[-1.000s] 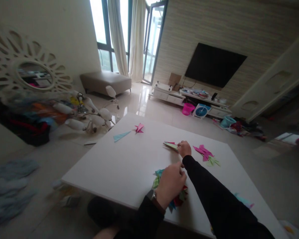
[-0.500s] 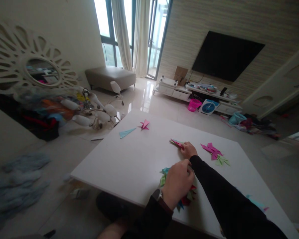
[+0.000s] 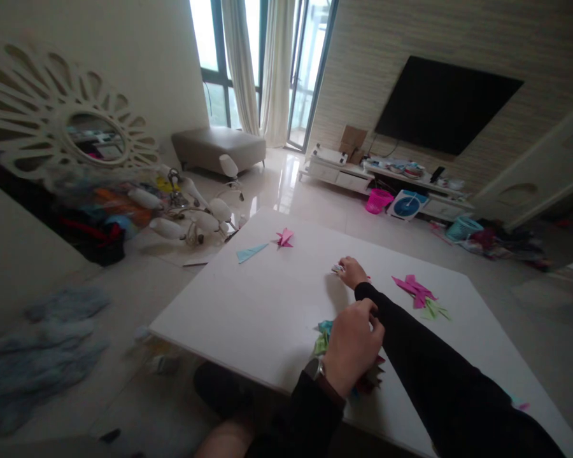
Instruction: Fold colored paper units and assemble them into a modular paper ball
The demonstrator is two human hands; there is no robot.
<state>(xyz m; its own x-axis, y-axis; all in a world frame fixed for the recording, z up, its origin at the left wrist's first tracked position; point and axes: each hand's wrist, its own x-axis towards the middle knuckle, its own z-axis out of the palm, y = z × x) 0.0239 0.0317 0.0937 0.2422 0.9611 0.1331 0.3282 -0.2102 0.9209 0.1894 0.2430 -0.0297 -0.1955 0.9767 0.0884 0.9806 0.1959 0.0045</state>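
My right hand (image 3: 353, 273) reaches over the middle of the white table (image 3: 267, 305), fingers pinched on a small whitish piece with dark marks (image 3: 337, 269); its kind is unclear. A bit of pink paper (image 3: 369, 278) shows just behind that hand. Nearer to me, my left hand (image 3: 356, 346), with a watch on its wrist, is curled closed; what its fingertips hold, if anything, is hidden. Under it lies a partly covered pile of folded paper pieces (image 3: 321, 343) in green, blue and red.
Magenta folded paper (image 3: 413, 291) and light green paper (image 3: 437, 310) lie right of my right arm. Toward the far left edge are a pink paper figure (image 3: 284, 238) and a light blue strip (image 3: 252, 253). A lamp with white shades (image 3: 205, 221) stands on the floor beyond.
My right hand has shifted slightly left and farther out; the pink folded paper at its fingertips is now mostly hidden, and a whitish piece shows there. My left hand stays over the pile.
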